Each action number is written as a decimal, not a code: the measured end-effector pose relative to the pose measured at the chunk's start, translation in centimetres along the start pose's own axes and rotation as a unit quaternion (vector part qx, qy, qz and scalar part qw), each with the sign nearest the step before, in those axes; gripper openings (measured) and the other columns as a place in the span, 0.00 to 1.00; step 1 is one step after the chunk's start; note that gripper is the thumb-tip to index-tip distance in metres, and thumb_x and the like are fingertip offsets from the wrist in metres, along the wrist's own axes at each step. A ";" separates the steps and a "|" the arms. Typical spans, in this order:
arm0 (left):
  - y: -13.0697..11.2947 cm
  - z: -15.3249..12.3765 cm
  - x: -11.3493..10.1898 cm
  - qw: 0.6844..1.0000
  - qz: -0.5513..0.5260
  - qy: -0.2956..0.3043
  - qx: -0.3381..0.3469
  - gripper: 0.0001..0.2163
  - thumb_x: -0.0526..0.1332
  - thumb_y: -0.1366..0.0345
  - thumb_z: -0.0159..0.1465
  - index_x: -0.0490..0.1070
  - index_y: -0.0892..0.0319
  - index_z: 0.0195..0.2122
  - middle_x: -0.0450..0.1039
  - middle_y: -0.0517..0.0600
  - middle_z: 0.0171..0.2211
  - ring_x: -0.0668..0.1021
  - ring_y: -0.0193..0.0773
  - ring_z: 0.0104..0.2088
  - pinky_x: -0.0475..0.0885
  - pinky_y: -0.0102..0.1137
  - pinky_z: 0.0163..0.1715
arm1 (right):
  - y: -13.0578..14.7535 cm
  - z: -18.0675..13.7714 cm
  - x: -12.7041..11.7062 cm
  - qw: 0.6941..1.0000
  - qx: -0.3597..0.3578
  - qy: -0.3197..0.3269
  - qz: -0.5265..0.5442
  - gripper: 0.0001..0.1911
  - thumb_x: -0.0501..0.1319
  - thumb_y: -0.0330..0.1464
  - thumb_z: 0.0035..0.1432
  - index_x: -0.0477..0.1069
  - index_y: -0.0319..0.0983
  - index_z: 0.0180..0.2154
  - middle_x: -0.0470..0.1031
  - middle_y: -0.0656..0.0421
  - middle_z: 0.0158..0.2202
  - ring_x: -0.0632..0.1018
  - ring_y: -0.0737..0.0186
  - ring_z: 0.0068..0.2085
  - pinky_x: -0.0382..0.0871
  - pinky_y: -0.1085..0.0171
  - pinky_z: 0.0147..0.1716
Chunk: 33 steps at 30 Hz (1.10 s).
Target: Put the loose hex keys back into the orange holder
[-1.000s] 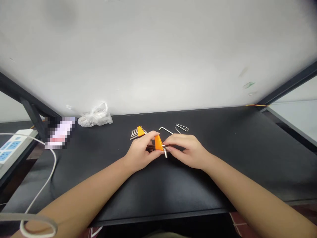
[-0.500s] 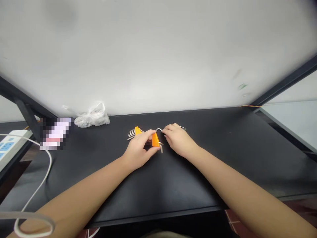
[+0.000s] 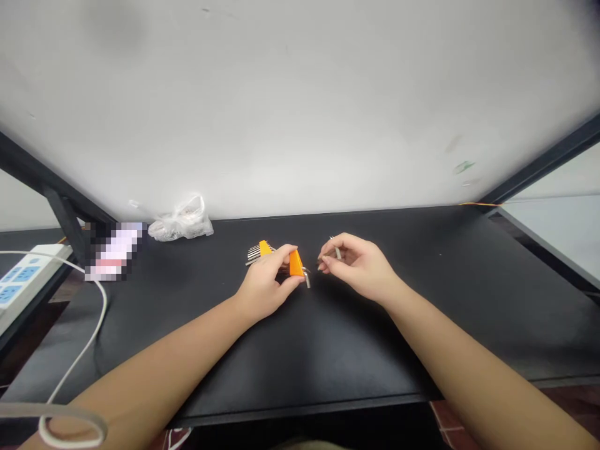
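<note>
My left hand [image 3: 266, 285] is closed on an orange hex-key holder [image 3: 295, 263], with short metal key ends sticking out of it toward the right. My right hand [image 3: 359, 269] is just right of the holder, fingers curled in a pinch round a thin silver hex key [image 3: 336, 250]. The two hands are a small gap apart over a black table [image 3: 328, 350]. A second orange holder [image 3: 263, 249] filled with several hex keys lies on the table just behind my left hand.
A crumpled clear plastic bag [image 3: 180, 220] lies at the back left against the white wall. A white power strip [image 3: 23, 278] and its cable [image 3: 79, 350] are at the far left. Black frame bars slant at both sides.
My right hand left the holder, reached back to the loose keys lying behind it, and has come forward again with one key pinched. The loose keys are hidden behind it now.
</note>
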<state>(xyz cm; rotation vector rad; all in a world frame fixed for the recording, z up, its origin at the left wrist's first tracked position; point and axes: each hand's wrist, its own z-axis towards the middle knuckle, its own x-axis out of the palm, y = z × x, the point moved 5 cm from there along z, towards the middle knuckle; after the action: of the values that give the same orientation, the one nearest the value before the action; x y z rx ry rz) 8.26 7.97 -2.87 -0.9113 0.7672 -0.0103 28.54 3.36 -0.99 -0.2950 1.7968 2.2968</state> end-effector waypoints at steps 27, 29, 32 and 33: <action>0.1 -0.1 0.4 0.999 0.005 0.032 0.029 0.23 0.65 0.61 0.68 0.62 0.55 0.62 0.81 0.52 0.46 0.83 0.40 0.44 0.79 0.37 0.50 | 2.7 -0.9 0.5 0.981 -0.143 -0.001 -0.131 0.09 0.64 0.28 0.64 0.81 0.46 0.42 0.84 0.61 0.39 0.83 0.61 0.36 0.76 0.62 0.34; 0.0 0.0 0.4 0.999 0.007 0.028 0.027 0.23 0.65 0.61 0.68 0.63 0.55 0.62 0.80 0.51 0.45 0.83 0.39 0.44 0.79 0.36 0.50 | 2.3 -0.9 0.5 0.983 -0.131 0.007 -0.130 0.10 0.62 0.28 0.64 0.80 0.45 0.43 0.84 0.61 0.37 0.83 0.62 0.34 0.76 0.63 0.34; -0.2 0.1 0.4 1.000 0.020 0.018 0.015 0.22 0.65 0.62 0.67 0.63 0.54 0.61 0.80 0.49 0.45 0.83 0.39 0.44 0.79 0.36 0.50 | 1.4 -0.8 0.0 0.991 -0.083 -0.006 -0.105 0.16 0.56 0.25 0.65 0.80 0.43 0.45 0.81 0.63 0.31 0.81 0.65 0.28 0.76 0.64 0.32; -0.2 0.1 0.4 0.999 0.027 0.017 0.010 0.22 0.65 0.62 0.67 0.64 0.54 0.61 0.80 0.49 0.44 0.83 0.39 0.43 0.79 0.36 0.49 | 1.1 -0.7 -0.3 0.991 -0.065 -0.017 -0.112 0.17 0.54 0.24 0.65 0.80 0.43 0.45 0.79 0.63 0.29 0.80 0.66 0.27 0.76 0.64 0.32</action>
<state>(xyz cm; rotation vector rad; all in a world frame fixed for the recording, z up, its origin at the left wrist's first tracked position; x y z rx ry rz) 8.64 7.74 -2.89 -0.8725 0.8223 0.0134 28.52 2.39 -0.07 -0.4525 1.5146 2.2490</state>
